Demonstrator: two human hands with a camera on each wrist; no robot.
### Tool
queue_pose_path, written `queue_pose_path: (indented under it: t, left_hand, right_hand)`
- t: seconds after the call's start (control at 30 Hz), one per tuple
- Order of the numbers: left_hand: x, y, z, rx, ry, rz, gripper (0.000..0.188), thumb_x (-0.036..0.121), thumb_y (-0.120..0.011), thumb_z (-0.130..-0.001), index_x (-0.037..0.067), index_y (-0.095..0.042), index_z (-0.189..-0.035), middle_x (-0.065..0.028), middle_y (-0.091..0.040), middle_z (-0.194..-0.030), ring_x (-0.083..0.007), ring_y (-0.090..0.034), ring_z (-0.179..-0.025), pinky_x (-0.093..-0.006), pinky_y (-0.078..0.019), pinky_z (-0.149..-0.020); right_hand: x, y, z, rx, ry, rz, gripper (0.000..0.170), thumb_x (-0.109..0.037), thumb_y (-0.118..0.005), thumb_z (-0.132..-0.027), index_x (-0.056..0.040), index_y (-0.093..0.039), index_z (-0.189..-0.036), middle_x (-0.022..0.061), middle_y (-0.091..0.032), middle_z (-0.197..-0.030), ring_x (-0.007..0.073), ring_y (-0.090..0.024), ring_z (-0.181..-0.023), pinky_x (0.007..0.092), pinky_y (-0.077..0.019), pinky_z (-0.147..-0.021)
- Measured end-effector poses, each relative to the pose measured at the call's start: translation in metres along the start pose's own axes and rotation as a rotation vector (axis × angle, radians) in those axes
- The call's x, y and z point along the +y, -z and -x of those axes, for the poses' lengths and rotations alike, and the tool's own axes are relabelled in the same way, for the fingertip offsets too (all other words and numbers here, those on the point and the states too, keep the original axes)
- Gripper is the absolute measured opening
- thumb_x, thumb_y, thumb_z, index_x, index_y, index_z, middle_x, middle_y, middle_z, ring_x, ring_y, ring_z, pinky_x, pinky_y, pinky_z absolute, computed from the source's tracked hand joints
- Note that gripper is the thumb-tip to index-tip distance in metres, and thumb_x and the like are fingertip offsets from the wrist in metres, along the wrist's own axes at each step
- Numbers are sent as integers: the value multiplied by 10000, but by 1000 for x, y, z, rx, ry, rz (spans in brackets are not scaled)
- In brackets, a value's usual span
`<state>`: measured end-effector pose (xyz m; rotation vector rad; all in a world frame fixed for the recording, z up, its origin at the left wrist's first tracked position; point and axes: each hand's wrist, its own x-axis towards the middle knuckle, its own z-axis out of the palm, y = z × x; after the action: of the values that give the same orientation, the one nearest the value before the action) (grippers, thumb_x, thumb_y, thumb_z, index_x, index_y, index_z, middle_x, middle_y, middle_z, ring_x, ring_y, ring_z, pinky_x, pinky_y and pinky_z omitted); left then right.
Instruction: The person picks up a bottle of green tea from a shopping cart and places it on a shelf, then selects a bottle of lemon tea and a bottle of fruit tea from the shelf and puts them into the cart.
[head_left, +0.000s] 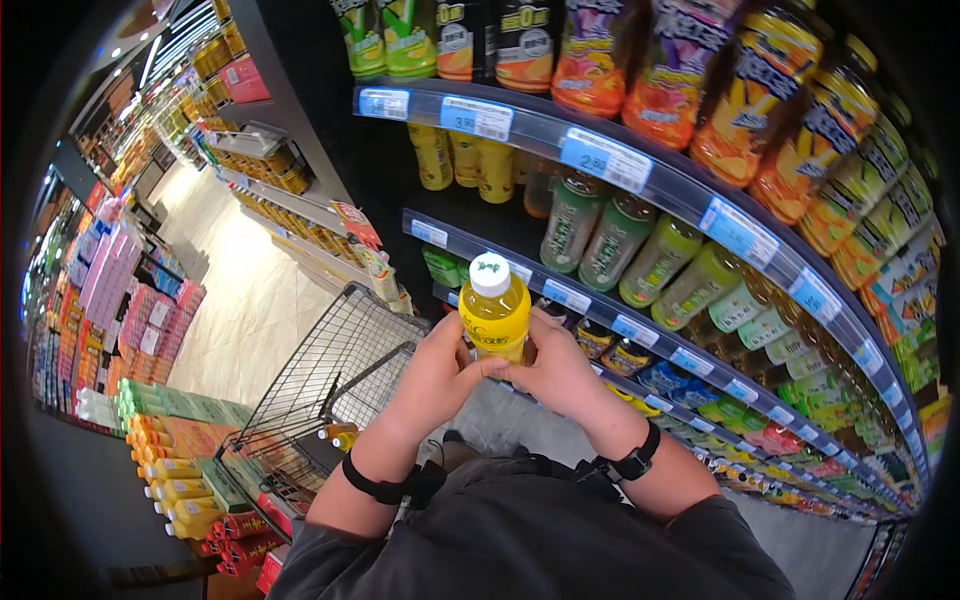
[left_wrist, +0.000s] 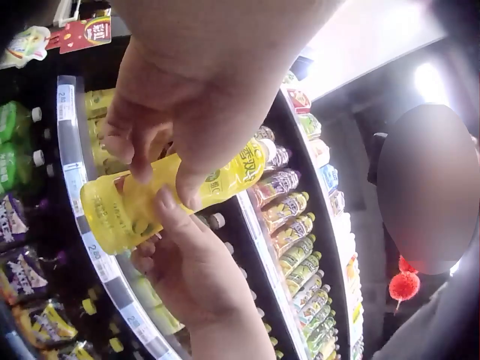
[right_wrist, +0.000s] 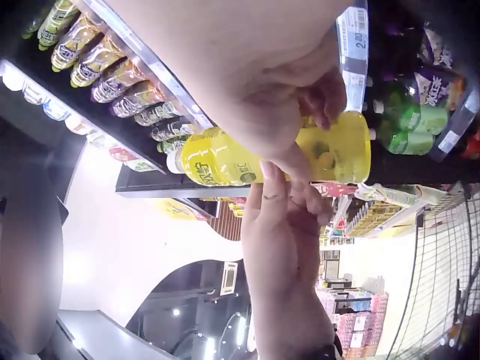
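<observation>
A yellow drink bottle (head_left: 497, 318) with a white cap stands upright between both hands in front of the person's chest. The left hand (head_left: 437, 365) grips its left side and the right hand (head_left: 556, 366) its right side, the thumbs meeting low on the near face. In the left wrist view the bottle (left_wrist: 225, 180) lies across the picture, with thumbs and fingers of both hands curled on its lower half. The right wrist view shows the same bottle (right_wrist: 341, 150), its label partly covered by the fingers.
Shelves of bottled drinks with a price rail (head_left: 600, 160) rise ahead and to the right. A wire shopping cart (head_left: 300, 350) with small bottles inside stands at the left. Stacked cartons and bottles (head_left: 180, 470) are at the lower left; a tiled aisle (head_left: 215, 290) runs beyond.
</observation>
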<state>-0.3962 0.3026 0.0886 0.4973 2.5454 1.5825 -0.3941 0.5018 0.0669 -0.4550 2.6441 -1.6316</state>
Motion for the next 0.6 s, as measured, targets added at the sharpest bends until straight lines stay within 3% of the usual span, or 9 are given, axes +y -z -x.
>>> queue_pose_path:
  t: [0.1,0.17,0.2,0.27,0.3,0.6]
  left_hand:
    - [-7,15,-16,37,-56,-25,484,37,-772,-842,9,-562,-1278,-96,-615,-975,-176,-581,-678,-304,-488,-631]
    - [-13,25,-30,109,-240,-84,520,-63,-704,-822,30,-567,-1315,-104,-609,-1114,-190,-595,-721,-299,-502,-667]
    - [-15,31,-39,113,-238,-79,520,-63,-704,-822,30,-567,-1315,-104,-609,-1114,-190,-595,-721,-299,-502,-667]
    - [-18,43,-55,125,-202,-33,426,-11,-698,-844,21,-610,-1259,-138,-637,-1204,-309,-633,-1128,-363,-515,-936]
    - [-21,49,-62,131,-224,-23,442,-19,-686,-853,24,-615,-1287,-136,-650,-1230,-295,-641,-1146,-355,-519,-949]
    - [-58,92,-152,93,-256,128,493,-77,-660,-856,12,-601,-1338,-141,-625,-1313,-249,-616,-1210,-327,-502,-999]
  right_hand:
    - [-9,-6,-25,32,45,-49,527,-159,-809,-803,-9,-617,-1271,163,-620,-1200,339,-649,-1037,403,-525,-846]
    - [-17,-9,-45,62,64,-59,518,-58,-797,-791,-13,-618,-1275,153,-621,-1212,307,-649,-1087,388,-528,-893]
    - [-14,-12,-57,57,63,-55,518,-58,-797,-791,-13,-618,-1275,153,-621,-1212,307,-649,-1087,388,-528,-893]
    - [-7,-21,-79,201,242,-33,558,-12,-807,-761,-20,-621,-1287,151,-616,-1221,309,-631,-1147,370,-517,-961]
    - [-8,-24,-87,170,152,-119,600,28,-813,-728,-29,-625,-1295,156,-609,-1245,326,-610,-1194,364,-497,-1018]
    - [-1,-37,-182,334,194,-6,559,49,-768,-752,-42,-635,-1287,181,-640,-1227,367,-644,-1147,381,-527,-973]
